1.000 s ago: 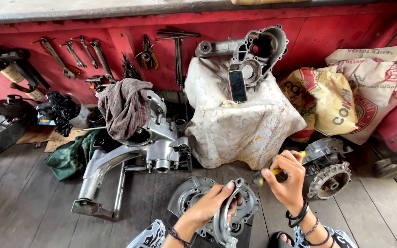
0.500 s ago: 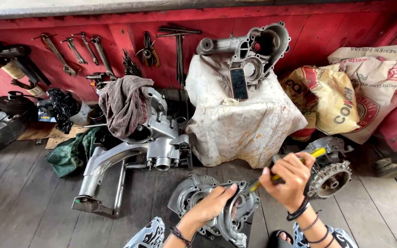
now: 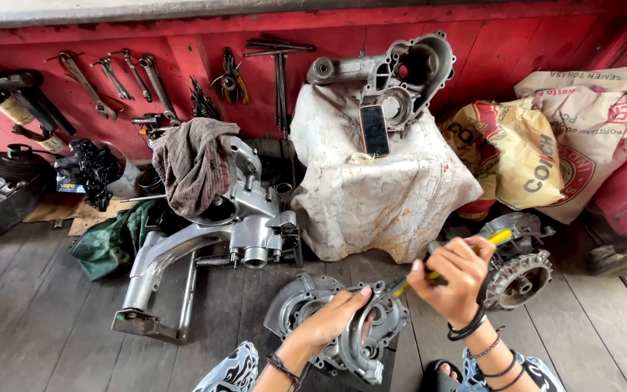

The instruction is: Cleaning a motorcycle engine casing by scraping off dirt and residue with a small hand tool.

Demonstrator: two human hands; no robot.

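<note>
While we crouch over the plank floor (image 3: 52,319), our left hand (image 3: 332,323) lies spread on a grey engine cover (image 3: 342,330) at the floor's near edge, fingers curled over its upper rim and thumb on its face, gripping it. Our right hand (image 3: 455,279) is closed around a yellow-handled screwdriver (image 3: 448,268), whose handle sticks up past the knuckles toward the right while the dark shaft slants down to the cover's upper right rim. Whether the tip touches the metal we cannot tell.

Just right of that hand sits a round finned part (image 3: 520,276), also on the floor. Behind the cover, a silver engine case (image 3: 241,225) with a long arm stretches to the left, and a brownish rag (image 3: 194,163) is draped over its top. A green cloth (image 3: 110,243) lies by its left side.

At the far edge, against the red wall (image 3: 546,36), a white sack (image 3: 382,192) carries another casing (image 3: 393,76) with a phone (image 3: 375,129) leaning on it. Wrenches (image 3: 117,76) lean along the wall to the left, and printed bags (image 3: 546,145) slump at the right.
</note>
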